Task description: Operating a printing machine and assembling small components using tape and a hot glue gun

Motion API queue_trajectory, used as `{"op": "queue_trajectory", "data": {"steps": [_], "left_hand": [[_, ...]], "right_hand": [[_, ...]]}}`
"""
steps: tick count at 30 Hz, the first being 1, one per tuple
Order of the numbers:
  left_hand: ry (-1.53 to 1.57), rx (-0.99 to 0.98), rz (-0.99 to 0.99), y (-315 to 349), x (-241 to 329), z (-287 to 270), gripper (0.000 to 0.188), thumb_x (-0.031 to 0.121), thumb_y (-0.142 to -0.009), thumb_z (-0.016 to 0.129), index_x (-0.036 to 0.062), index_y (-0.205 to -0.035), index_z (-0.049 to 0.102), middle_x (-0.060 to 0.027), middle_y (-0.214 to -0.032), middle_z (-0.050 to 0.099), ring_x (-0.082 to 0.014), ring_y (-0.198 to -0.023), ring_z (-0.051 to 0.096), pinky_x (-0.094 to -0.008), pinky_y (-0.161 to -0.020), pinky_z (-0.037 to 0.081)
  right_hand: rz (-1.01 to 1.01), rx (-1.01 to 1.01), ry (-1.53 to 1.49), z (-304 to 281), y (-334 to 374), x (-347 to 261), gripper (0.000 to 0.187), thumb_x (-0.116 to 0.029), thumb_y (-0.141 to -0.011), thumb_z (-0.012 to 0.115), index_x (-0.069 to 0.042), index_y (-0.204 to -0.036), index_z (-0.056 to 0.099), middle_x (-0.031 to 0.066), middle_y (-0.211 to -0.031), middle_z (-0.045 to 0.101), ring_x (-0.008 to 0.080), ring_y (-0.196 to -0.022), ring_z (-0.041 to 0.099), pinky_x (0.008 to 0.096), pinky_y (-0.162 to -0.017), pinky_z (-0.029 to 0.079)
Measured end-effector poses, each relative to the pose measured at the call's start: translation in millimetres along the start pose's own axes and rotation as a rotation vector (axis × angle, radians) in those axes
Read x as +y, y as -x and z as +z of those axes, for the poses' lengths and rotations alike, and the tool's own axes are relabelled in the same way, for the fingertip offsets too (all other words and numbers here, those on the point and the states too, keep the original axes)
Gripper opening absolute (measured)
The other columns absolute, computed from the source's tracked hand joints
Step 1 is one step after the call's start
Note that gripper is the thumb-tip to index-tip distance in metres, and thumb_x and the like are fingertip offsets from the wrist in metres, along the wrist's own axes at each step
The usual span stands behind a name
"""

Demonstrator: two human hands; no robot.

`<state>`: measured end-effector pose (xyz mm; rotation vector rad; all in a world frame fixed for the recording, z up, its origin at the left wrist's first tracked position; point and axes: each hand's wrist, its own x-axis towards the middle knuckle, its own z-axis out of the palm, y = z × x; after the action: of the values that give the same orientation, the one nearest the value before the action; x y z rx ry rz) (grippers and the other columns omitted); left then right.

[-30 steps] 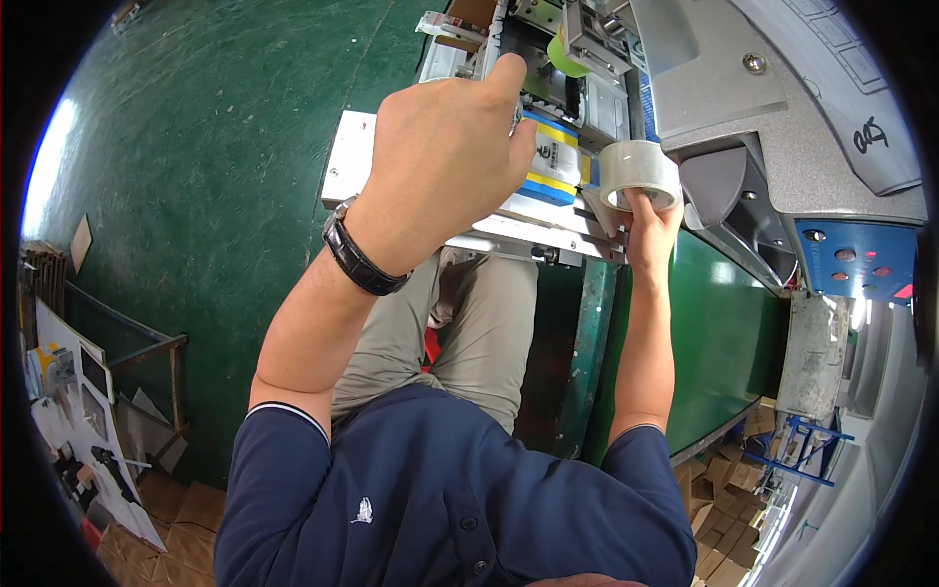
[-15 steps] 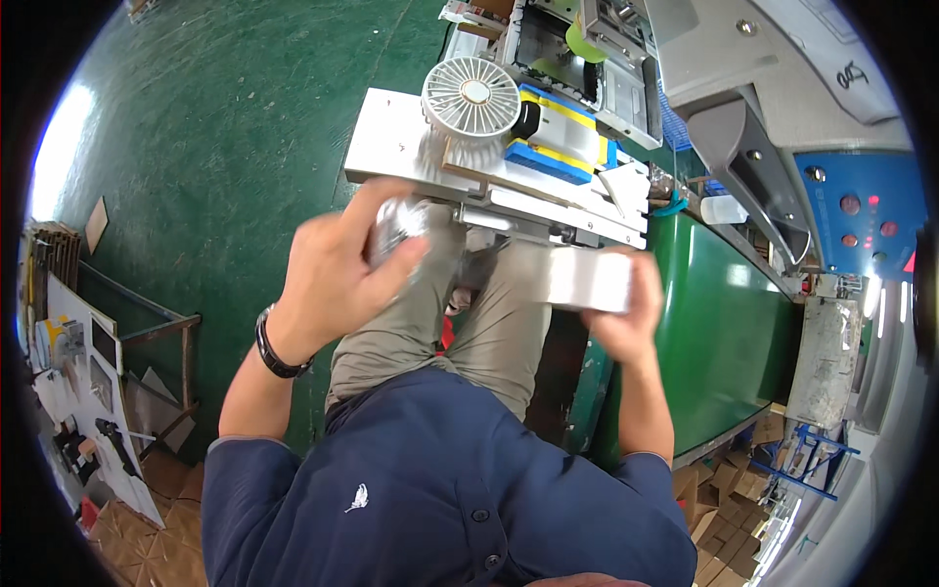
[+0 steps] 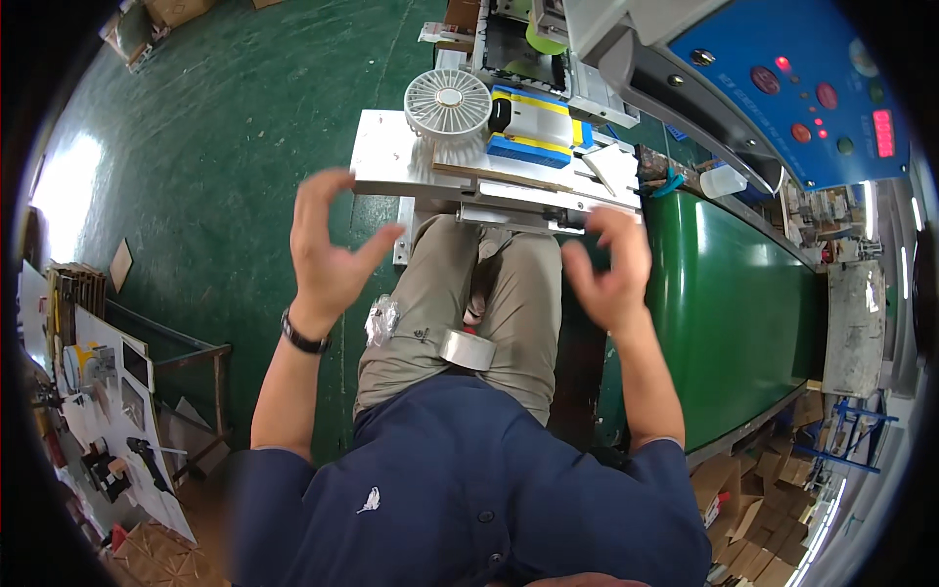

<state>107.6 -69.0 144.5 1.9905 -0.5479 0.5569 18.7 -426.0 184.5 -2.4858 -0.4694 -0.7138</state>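
Observation:
Both my hands are empty and raised over my lap. My left hand is open, thumb apart from the fingers, near the left end of the white metal plate. My right hand is open too, fingers curved and spread, close to the plate's right front edge. A silvery roll of tape rests on my lap between the thighs. On my left thigh lies a crumpled wad of clear, shiny film. A small white fan stands on the plate beside a white-and-black part in a blue-and-yellow fixture.
A green machine housing stands to my right. Above it hangs a blue control panel with buttons and red lights. A metal frame and leaning boards stand at the left. Cardboard boxes lie at the lower right.
The shiny wad has left my left hand and the tape roll my right; both now lie on my lap. My hands have opened, and the view has shifted toward the right.

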Motion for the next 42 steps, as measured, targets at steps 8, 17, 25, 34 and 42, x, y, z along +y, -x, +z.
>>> {"op": "queue_trajectory", "data": {"steps": [8, 17, 25, 34, 42], "left_hand": [[0.395, 0.012, -0.159, -49.6, 6.6, 65.8, 0.116, 0.014, -0.074, 0.102, 0.0017, -0.168, 0.034, -0.0203, -0.155, 0.052, -0.0314, -0.131, 0.063, -0.0436, -0.118, 0.051], [0.429, -0.102, -0.272, -59.9, 9.8, 65.6, 0.119, 0.009, -0.073, 0.100, 0.0016, -0.170, 0.031, -0.0236, -0.149, 0.056, -0.0312, -0.125, 0.065, -0.0419, -0.113, 0.055], [0.429, -0.145, -0.287, -63.3, 5.5, 66.7, 0.113, 0.005, -0.074, 0.098, 0.0036, -0.168, 0.035, -0.0220, -0.141, 0.062, -0.0297, -0.118, 0.068, -0.0400, -0.108, 0.057], [0.412, -0.120, -0.259, -61.8, 5.8, 67.0, 0.111, 0.005, -0.073, 0.098, 0.0035, -0.166, 0.038, -0.0210, -0.137, 0.065, -0.0288, -0.116, 0.069, -0.0391, -0.107, 0.058], [0.409, -0.115, -0.239, -61.9, 4.1, 67.7, 0.111, 0.005, -0.073, 0.098, 0.0036, -0.166, 0.039, -0.0205, -0.135, 0.065, -0.0286, -0.115, 0.069, -0.0388, -0.106, 0.058]], "right_hand": [[0.078, 0.036, -0.064, 11.5, -59.8, 35.7, 0.090, -0.019, -0.078, 0.094, -0.004, -0.157, 0.054, 0.0204, -0.155, 0.055, 0.0391, -0.141, 0.057, 0.0475, -0.114, 0.052], [0.204, -0.107, -0.085, 16.5, -59.7, 43.0, 0.095, -0.014, -0.081, 0.092, -0.005, -0.164, 0.048, 0.0195, -0.155, 0.060, 0.0349, -0.133, 0.063, 0.0438, -0.115, 0.051], [0.319, -0.138, -0.183, 16.6, -59.9, 42.2, 0.091, -0.007, -0.083, 0.091, -0.004, -0.163, 0.049, 0.0190, -0.144, 0.068, 0.0295, -0.120, 0.070, 0.0401, -0.105, 0.058], [0.270, -0.125, -0.119, 18.5, -56.8, 47.2, 0.091, -0.004, -0.083, 0.091, -0.004, -0.163, 0.049, 0.0190, -0.143, 0.069, 0.0281, -0.116, 0.071, 0.0383, -0.101, 0.060], [0.243, -0.110, -0.123, 20.3, -56.9, 49.0, 0.091, -0.003, -0.083, 0.091, -0.004, -0.164, 0.049, 0.0191, -0.143, 0.069, 0.0280, -0.116, 0.072, 0.0381, -0.100, 0.061]]}}
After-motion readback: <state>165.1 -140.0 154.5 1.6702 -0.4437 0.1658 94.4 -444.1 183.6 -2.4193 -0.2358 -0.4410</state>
